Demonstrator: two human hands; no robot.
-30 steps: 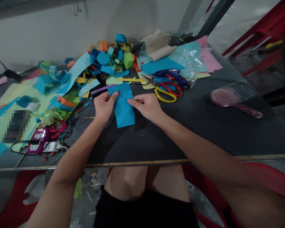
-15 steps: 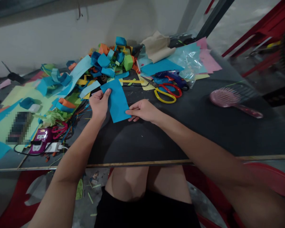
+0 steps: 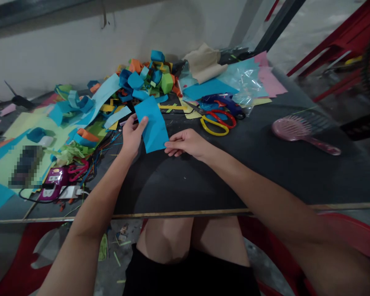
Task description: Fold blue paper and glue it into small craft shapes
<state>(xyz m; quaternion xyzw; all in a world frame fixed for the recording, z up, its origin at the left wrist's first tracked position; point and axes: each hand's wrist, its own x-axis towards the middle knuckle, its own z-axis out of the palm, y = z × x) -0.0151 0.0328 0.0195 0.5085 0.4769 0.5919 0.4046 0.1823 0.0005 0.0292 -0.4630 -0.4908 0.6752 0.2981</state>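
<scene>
A blue sheet of paper is held up over the dark table, roughly rectangular and tilted. My left hand grips its left edge, thumb on the front and fingers behind. At the lower right corner, my right hand pinches the paper between thumb and fingers. Scissors with one yellow and one red handle lie just beyond my right hand. Behind the sheet rises a pile of folded paper pieces in blue, orange, green and yellow.
A pink hairbrush lies to the right. Beyond the scissors are a dark blue glue gun and a clear plastic bag. At left are yellow-green sheets, a pixelated phone and a purple device with cables. A wooden strip edges the table.
My left hand has shifted slightly right, and the blue paper's lower edge has risen a little, its surface now more tilted. My right hand stays at the corner.
</scene>
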